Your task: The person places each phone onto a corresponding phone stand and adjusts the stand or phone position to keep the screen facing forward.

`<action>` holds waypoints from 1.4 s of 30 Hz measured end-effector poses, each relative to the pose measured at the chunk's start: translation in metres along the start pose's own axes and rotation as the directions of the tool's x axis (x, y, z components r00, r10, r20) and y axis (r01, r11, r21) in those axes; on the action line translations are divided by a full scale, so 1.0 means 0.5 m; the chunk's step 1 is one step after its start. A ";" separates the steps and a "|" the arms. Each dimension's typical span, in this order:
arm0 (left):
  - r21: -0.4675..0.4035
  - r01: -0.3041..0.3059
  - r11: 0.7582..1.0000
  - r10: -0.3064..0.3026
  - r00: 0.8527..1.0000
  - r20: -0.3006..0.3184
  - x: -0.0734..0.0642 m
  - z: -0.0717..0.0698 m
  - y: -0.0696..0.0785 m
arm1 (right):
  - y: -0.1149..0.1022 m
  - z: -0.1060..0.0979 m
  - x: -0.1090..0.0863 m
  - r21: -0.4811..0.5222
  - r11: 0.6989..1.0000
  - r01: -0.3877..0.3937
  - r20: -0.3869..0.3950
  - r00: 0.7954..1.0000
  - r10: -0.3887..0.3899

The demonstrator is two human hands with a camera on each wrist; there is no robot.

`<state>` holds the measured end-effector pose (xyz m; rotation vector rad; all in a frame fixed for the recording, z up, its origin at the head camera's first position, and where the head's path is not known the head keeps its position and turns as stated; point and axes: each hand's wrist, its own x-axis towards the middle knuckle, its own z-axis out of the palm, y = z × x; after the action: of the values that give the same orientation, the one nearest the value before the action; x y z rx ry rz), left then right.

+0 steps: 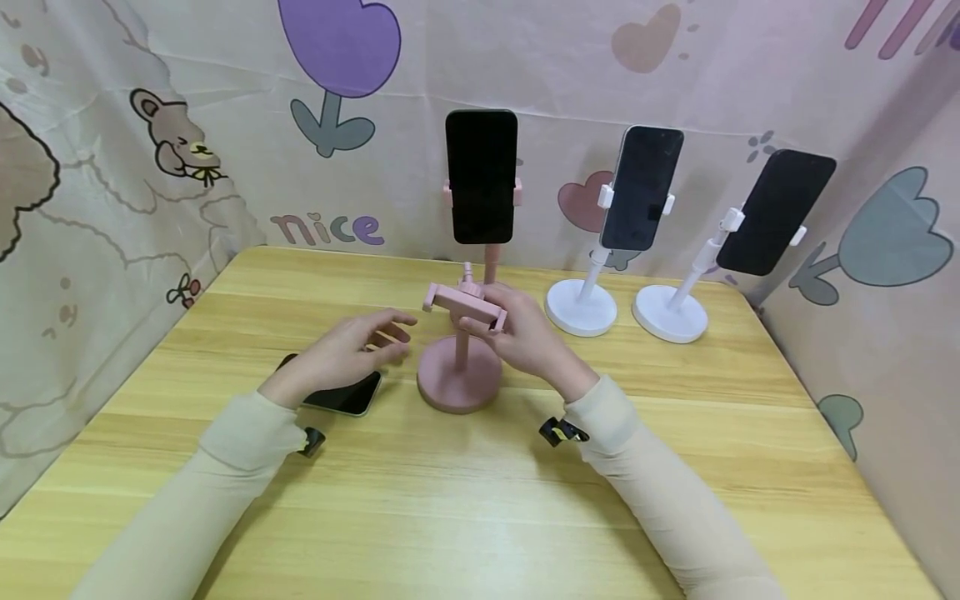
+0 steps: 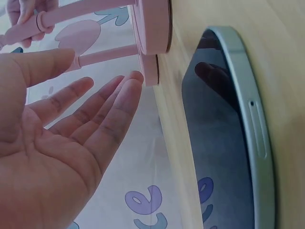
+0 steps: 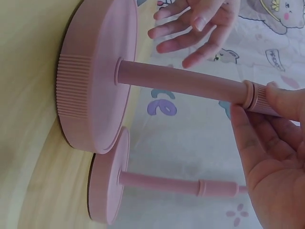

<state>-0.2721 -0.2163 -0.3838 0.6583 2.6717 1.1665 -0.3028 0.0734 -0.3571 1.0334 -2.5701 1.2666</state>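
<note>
A pink phone stand stands upright on its round base on the table, its clamp at the top holding nothing. My right hand grips the stand's upper post under the clamp. In the right wrist view, the thumb and fingers pinch the ribbed collar on the post. To the left, my left hand hovers with relaxed, spread fingers, holding nothing. Below it a smartphone lies flat, screen up, partly hidden by the hand and wrist. Its pale green edge shows in the left wrist view.
Behind stands another pink stand with a dark phone in its clamp. Two white stands, one nearer and one farther right, each hold a phone. A printed cloth hangs along the wooden table's back and sides.
</note>
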 end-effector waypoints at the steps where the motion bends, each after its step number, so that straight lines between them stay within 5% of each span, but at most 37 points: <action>1: 0.001 -0.001 1.000 0.001 1.000 0.001 0.000 0.001 0.001 | 0.001 -0.004 -0.004 0.007 1.000 0.010 -0.002 1.000 -0.010; 28: 0.045 -0.018 0.999 0.017 1.000 0.011 -0.004 0.003 0.014 | 0.038 -0.085 -0.087 0.027 0.999 -0.027 0.014 1.000 0.026; 42: 0.050 -0.020 0.999 0.020 1.000 -0.004 -0.008 -0.010 0.012 | 0.032 -0.094 -0.094 -0.002 0.999 -0.048 0.034 0.998 0.048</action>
<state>-0.2680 -0.2178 -0.3758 0.6923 2.7127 1.1104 -0.2858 0.1396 -0.3542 1.0072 -2.6363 1.2694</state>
